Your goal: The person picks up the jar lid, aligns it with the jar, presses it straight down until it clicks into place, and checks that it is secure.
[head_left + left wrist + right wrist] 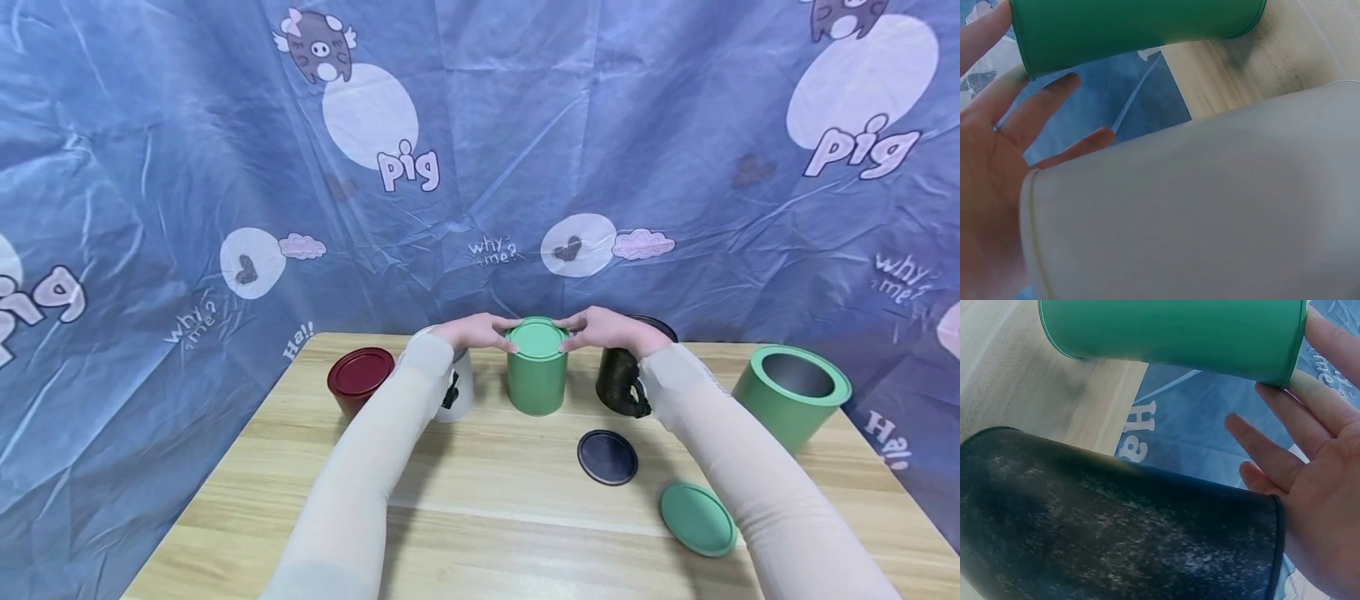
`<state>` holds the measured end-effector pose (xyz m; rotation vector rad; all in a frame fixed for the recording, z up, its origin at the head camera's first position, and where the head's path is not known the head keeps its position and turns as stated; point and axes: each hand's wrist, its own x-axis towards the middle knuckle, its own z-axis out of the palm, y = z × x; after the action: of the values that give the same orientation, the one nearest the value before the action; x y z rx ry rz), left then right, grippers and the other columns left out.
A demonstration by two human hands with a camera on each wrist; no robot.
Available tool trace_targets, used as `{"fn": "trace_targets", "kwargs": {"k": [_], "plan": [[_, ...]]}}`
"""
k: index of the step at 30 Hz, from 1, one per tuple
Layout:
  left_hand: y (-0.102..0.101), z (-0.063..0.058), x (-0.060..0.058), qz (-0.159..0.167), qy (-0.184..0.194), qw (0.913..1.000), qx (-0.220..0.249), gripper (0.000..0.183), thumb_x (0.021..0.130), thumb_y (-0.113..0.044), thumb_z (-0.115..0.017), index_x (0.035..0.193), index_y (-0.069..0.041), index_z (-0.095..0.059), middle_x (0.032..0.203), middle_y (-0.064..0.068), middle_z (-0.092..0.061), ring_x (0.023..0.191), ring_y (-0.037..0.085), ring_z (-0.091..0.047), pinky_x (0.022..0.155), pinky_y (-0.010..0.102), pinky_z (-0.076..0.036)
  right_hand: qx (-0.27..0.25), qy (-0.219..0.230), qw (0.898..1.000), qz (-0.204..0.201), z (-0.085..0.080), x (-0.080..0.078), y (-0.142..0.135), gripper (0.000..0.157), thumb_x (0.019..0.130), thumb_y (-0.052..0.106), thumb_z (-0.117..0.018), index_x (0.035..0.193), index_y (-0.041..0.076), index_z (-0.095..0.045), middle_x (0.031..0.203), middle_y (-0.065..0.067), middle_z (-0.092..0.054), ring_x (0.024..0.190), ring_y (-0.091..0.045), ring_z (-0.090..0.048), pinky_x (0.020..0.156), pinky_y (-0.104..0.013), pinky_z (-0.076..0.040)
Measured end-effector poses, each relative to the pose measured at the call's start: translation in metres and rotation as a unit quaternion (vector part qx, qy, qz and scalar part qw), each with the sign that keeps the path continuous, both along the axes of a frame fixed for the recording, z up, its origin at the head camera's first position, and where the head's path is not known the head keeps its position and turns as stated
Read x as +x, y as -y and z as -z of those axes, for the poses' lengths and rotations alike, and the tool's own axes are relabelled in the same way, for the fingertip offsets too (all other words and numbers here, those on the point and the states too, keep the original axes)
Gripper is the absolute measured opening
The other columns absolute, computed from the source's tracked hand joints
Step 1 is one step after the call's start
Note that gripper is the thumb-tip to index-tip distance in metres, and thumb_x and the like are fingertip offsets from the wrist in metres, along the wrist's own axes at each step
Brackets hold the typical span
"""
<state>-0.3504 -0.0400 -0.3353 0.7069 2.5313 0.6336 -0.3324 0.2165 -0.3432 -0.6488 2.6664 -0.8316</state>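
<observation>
A green canister (537,383) stands upright at the middle back of the table, with a green lid (538,340) on top. My left hand (480,331) holds the lid's left edge, thumb in front and fingers behind. On the right edge, my right hand (603,327) grips in the same way. Its lower fingers stay spread, off the canister, in the right wrist view. A white canister (1191,212) stands below my left hand, partly covered by the sleeve in the head view. Under my right hand is a dark speckled canister (1116,519) with a black clasp.
A red canister (361,375) with a red lid stands at the left. The large green canister (780,408) at the right has an open top. A black lid (607,457) and another green lid (698,518) lie flat on the wooden table (480,533). Blue printed cloth hangs behind.
</observation>
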Motion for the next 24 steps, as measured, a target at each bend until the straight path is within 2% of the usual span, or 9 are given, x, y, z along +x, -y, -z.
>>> {"fn": "trace_targets", "kwargs": {"k": [7,13,16,21,24], "plan": [[-0.001,-0.005,0.003,0.014,-0.006,0.9996,-0.023,0.07,0.09,-0.032,-0.065,0.152,-0.023,-0.033,0.154,0.007,-0.038,0.144,0.026,-0.032,0.119,0.044,-0.022,0.051,-0.031,0.998,0.007,-0.002,0.002,0.003,0.064,0.084,0.035,-0.072,0.139,0.01,-0.052,0.123,-0.017,-0.065,0.103,-0.025,-0.057,0.097,-0.047,-0.045],[-0.001,-0.009,0.005,0.017,-0.007,0.9992,-0.034,0.07,0.091,-0.033,-0.064,0.152,-0.024,-0.031,0.155,0.008,-0.036,0.144,0.027,-0.031,0.119,0.045,-0.022,0.045,-0.028,0.999,0.007,-0.003,0.002,0.004,0.063,0.086,0.033,-0.07,0.14,0.008,-0.051,0.137,-0.022,-0.055,0.123,-0.035,-0.053,0.104,-0.051,-0.042],[-0.001,-0.008,0.004,0.012,-0.017,0.999,-0.039,0.069,0.09,-0.034,-0.064,0.152,-0.024,-0.033,0.154,0.007,-0.037,0.144,0.028,-0.031,0.12,0.048,-0.02,0.038,-0.034,0.999,0.004,-0.003,0.002,0.005,0.062,0.086,0.031,-0.07,0.14,0.006,-0.051,0.139,-0.023,-0.052,0.127,-0.038,-0.05,0.106,-0.052,-0.04],[-0.005,-0.001,0.005,0.017,-0.078,0.9952,-0.058,0.066,0.091,-0.036,-0.062,0.15,-0.023,-0.037,0.155,0.005,-0.037,0.146,0.031,-0.025,0.119,0.059,-0.009,0.016,-0.052,0.998,0.007,-0.002,0.008,0.003,0.061,0.087,0.027,-0.069,0.14,0.002,-0.05,0.139,-0.024,-0.052,0.126,-0.039,-0.05,0.105,-0.053,-0.04],[-0.008,0.001,0.01,0.028,-0.119,0.9908,-0.057,0.065,0.093,-0.037,-0.06,0.151,-0.022,-0.035,0.157,0.008,-0.032,0.148,0.033,-0.02,0.117,0.061,-0.009,0.004,-0.068,0.998,0.009,-0.003,0.014,0.002,0.064,0.088,0.028,-0.069,0.142,0.002,-0.046,0.141,-0.024,-0.05,0.129,-0.042,-0.047,0.106,-0.055,-0.039]]}}
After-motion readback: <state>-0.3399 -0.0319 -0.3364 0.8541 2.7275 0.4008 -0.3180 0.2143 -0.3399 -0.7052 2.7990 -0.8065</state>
